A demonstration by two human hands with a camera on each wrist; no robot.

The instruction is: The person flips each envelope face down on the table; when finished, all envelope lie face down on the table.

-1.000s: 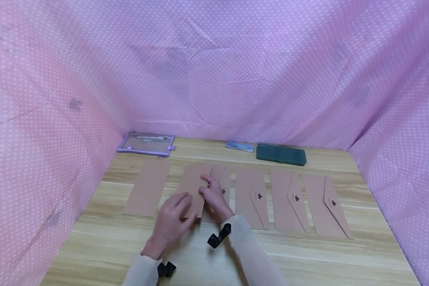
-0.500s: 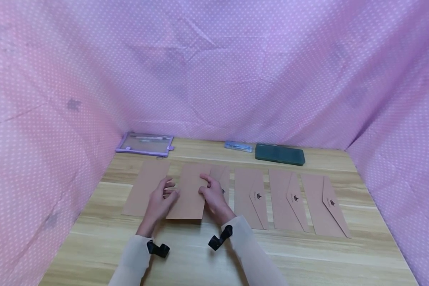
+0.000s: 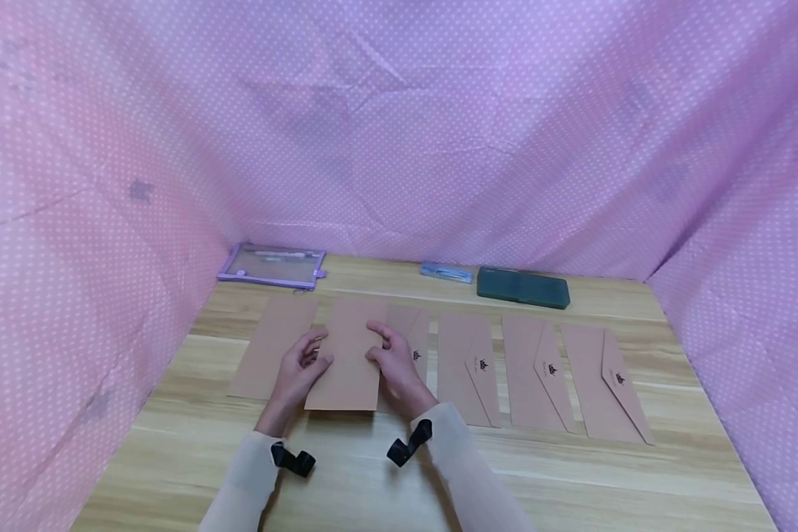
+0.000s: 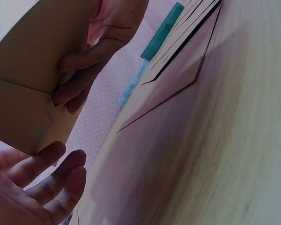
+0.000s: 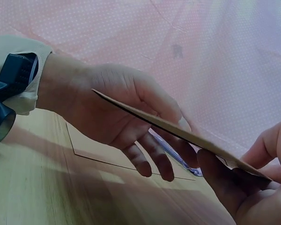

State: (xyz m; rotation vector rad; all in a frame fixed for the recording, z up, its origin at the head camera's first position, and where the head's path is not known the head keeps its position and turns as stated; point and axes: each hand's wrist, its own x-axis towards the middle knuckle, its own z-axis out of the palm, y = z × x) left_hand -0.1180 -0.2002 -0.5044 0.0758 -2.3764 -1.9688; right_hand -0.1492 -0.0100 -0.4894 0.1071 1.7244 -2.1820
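Observation:
A plain brown paper envelope (image 3: 349, 369) is held between both hands, its near edge raised off the table with a shadow below. My left hand (image 3: 295, 377) pinches its left edge, thumb above and index finger underneath, the other fingers spread loosely below. At the right edge, my right hand (image 3: 402, 369) grips it with the thumb on top and fingers curled beneath. In the left wrist view the envelope's underside (image 4: 18, 112) shows a flap line. The right wrist view has the envelope (image 5: 178, 133) nearly edge-on, slightly bowed.
Another plain brown envelope (image 3: 269, 355) lies left. Several crown-printed envelopes, such as the far right one (image 3: 598, 384), lie in a row on the wooden table (image 3: 572, 488). Behind are a purple-edged zip pouch (image 3: 273, 267), a small blue case (image 3: 446, 273) and a dark green box (image 3: 522, 288).
My left hand has moved left and up from the envelope's near end to its left edge. The envelope has shifted slightly left and its near edge is lifted. The right hand keeps its grip.

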